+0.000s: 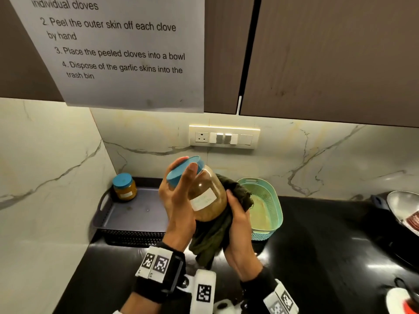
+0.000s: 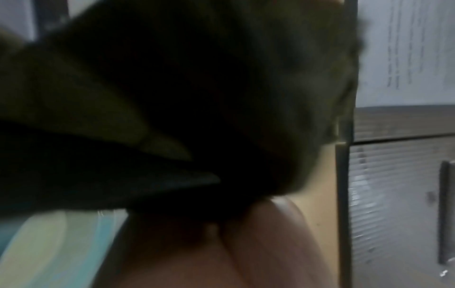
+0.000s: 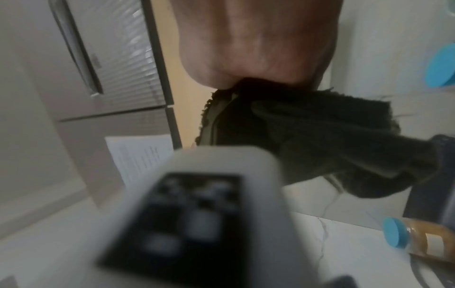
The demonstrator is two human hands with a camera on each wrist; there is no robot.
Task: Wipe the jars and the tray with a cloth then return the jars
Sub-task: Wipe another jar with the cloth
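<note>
A jar (image 1: 207, 196) with a blue lid (image 1: 184, 169) and a white label is held in the air above the black counter (image 1: 317, 245), tilted so the lid points toward 11 o'clock. It is filled with a brownish powder. The left hand (image 1: 179, 200) grips it at the lid end, fingers curled around the lid's rim and the jar's shoulder. The right hand (image 1: 239, 225) clasps a dark green cloth (image 1: 215, 236) against the jar's bottom and its 3 o'clock side; the fingers wrap round the cloth, and loose folds hang down between the two wrists. In the right wrist view the cloth (image 3: 320, 136) bunches out from the closed fist; in the left wrist view the cloth (image 2: 172, 97) fills most of the blurred picture.

At 9 o'clock from the held jar, a grey tray (image 1: 136, 214) with handles sits on the counter against the marble wall. A second, smaller jar (image 1: 125, 188), also with a blue lid and a label, stands upright in the tray's far left corner.

At 3 o'clock, just behind the right hand, a teal basket (image 1: 275, 200) rests on the counter. Further toward 3 o'clock lies a pan (image 1: 403, 207) at the picture's edge. At 12 o'clock a switch panel (image 1: 224, 137) is set in the wall, and above it a printed sheet (image 1: 124, 53) hangs on the dark cabinets (image 1: 328, 60).
</note>
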